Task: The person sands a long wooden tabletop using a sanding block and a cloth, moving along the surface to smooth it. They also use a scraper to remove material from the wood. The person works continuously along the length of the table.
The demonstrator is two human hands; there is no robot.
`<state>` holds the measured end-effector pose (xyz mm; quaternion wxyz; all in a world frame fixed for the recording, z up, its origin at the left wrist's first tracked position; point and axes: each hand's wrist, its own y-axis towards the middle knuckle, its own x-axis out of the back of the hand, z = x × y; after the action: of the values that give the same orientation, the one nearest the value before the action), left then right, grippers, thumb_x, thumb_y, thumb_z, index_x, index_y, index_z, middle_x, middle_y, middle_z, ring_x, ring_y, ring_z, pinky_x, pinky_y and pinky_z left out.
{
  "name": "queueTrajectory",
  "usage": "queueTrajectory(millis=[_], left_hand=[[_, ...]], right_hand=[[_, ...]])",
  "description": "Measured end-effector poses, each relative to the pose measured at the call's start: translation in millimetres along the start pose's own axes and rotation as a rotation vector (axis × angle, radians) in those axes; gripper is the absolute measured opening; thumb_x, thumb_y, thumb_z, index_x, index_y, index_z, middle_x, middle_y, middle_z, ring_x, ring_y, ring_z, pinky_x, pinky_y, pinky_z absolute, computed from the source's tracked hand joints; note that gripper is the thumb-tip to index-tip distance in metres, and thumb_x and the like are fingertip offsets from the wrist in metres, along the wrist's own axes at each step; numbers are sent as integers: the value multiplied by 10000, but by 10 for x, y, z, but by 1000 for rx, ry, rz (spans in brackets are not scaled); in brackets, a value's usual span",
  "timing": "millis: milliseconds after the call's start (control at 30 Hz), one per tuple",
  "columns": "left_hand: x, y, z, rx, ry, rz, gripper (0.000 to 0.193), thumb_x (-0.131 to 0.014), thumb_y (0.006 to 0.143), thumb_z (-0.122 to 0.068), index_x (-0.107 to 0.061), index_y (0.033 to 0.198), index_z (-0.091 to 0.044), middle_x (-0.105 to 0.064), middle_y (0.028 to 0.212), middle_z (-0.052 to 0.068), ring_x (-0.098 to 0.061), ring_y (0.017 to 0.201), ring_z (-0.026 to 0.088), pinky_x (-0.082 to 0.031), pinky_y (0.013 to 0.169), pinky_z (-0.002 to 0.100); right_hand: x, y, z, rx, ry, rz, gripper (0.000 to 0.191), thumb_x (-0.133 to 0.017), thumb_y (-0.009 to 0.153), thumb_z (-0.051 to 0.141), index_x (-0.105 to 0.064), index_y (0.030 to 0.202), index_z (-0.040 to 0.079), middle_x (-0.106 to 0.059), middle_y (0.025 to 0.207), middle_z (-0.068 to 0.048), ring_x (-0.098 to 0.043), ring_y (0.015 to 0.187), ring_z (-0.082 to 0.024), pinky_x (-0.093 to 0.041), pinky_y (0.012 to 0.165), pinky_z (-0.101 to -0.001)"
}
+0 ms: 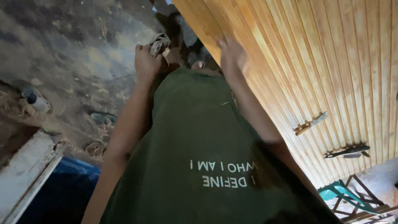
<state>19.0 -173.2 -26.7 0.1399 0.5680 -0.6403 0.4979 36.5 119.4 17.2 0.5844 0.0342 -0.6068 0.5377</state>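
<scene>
I look straight down my dark green shirt (195, 141). My left hand (146, 62) is closed around a crumpled grey-white rag (160, 43) held over the dirty floor. My right hand (233, 56) lies flat, fingers together, on the near edge of a large orange-brown slatted wooden panel (331, 62) that fills the right side of the view. The rag is apart from the panel, a short way to its left.
On the panel lie a small knife with a wooden handle (311, 123) and a dark tool (347, 151). A teal and brown wooden frame (352, 199) stands at bottom right. A white can (36, 101) and a sandal (102, 118) lie on the floor at left, beside a pale ledge (29, 174).
</scene>
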Motion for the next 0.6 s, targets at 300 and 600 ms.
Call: queueTrajectory(millis=[300, 600], left_hand=[[101, 176, 30, 15, -18, 2, 359, -743, 803, -230, -736, 1106, -39, -607, 1171, 239, -617, 1030, 454, -505, 888, 520], [100, 283, 21, -60, -98, 27, 365, -741, 793, -184, -738, 1121, -24, -616, 1160, 251, -617, 1066, 454, -512, 953, 501]], right_hand=[[-28, 116, 211, 50, 41, -62, 413, -593, 900, 516, -728, 1073, 167, -731, 1072, -166, -675, 1042, -373, -497, 895, -504], [62, 13, 136, 51, -69, -90, 390, -590, 913, 458, -713, 1145, 170, -713, 1107, -169, -657, 1057, -391, -466, 876, -538]])
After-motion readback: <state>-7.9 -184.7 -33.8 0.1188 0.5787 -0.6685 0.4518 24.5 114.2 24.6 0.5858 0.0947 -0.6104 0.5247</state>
